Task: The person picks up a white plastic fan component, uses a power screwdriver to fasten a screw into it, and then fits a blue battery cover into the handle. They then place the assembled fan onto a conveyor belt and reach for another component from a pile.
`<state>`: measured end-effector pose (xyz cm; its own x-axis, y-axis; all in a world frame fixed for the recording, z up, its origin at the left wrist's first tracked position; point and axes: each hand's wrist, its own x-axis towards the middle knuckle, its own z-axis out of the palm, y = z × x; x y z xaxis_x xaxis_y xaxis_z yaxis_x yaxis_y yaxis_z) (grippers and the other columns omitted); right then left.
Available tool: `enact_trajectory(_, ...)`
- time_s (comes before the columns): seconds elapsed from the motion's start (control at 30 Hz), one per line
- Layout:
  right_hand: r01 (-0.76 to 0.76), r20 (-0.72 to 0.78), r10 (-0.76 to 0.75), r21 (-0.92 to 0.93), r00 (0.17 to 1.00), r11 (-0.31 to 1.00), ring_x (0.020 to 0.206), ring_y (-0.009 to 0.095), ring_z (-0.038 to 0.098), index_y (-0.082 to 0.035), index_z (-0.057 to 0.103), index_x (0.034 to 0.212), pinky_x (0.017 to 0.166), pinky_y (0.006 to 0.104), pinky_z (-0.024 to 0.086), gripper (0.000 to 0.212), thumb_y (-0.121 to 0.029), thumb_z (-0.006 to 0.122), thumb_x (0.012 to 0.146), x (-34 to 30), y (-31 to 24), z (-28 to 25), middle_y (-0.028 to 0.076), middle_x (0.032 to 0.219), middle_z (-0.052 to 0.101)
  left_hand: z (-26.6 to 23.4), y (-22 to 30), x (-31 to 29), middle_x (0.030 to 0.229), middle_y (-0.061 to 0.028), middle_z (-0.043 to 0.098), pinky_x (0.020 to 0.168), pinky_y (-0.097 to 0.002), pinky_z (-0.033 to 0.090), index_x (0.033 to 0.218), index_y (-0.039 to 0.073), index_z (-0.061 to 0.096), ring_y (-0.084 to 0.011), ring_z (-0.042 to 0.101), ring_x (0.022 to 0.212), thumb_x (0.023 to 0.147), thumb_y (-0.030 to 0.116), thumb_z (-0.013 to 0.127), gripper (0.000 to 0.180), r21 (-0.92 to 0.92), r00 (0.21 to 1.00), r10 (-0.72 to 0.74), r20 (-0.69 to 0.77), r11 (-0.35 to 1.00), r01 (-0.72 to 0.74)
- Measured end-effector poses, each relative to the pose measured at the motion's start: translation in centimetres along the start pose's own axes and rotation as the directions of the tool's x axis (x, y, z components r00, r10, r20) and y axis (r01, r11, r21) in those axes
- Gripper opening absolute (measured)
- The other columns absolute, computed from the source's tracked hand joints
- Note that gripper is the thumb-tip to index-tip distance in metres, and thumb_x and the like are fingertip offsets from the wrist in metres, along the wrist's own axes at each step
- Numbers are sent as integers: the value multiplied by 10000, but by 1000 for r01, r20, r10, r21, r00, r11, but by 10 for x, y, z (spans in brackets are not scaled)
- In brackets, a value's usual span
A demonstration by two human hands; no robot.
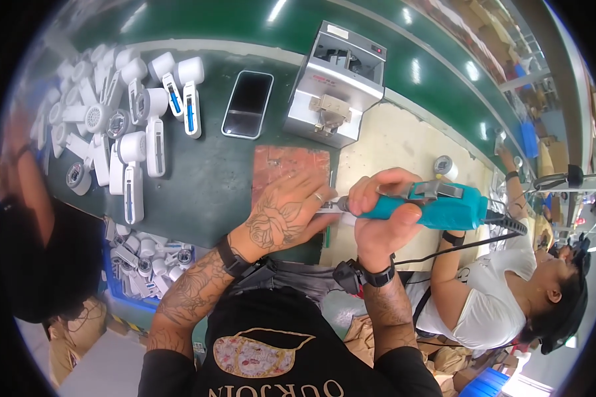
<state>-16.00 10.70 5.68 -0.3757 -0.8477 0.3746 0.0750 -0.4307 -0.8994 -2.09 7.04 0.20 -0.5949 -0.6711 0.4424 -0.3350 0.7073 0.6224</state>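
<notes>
My right hand (387,215) is wrapped around a teal electric screwdriver (444,206), which lies almost level with its bit end pointing left. The bit end meets a small white plastic part (331,208) at the edge of a worn reddish pad (288,162). My left hand (288,205) rests on that pad and steadies the white part between thumb and fingers. Most of the part is hidden beneath my hands, so its full shape cannot be made out.
A grey screw feeder (338,83) and a smartphone (248,104) stand beyond my hands. White handheld devices with round heads (132,147) are heaped at left, more in a blue bin (149,261). A cable (457,246) trails right, near a co-worker (490,284); another person (43,251) is left.
</notes>
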Motion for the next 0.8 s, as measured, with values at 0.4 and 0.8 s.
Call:
enact_trajectory(0.4, -5, -21, 5, -6, 1000, 1000, 488, 157, 449, 30, 504, 1012, 461, 307, 387, 772, -714, 600, 832, 1, -1, -1, 39, 577, 442, -1, 2, 1, 973, -43, 626, 724, -384, 517, 1005, 109, 662, -262, 627, 893, 787, 259, 773, 286, -16, 1000, -7, 8, 1000, 7)
enact_trajectory(0.8, 20, 32, -19, -39, 999, 999, 497, 166, 474, 29, 486, 1054, 481, 315, 410, 758, -697, 580, 856, 0, 3, -4, 44, 593, 459, -1, 2, -1, 972, -111, 612, 792, -399, 503, 974, 34, 609, -299, 603, 937, 794, 229, 750, 300, -17, 999, -20, 47, 1000, 21)
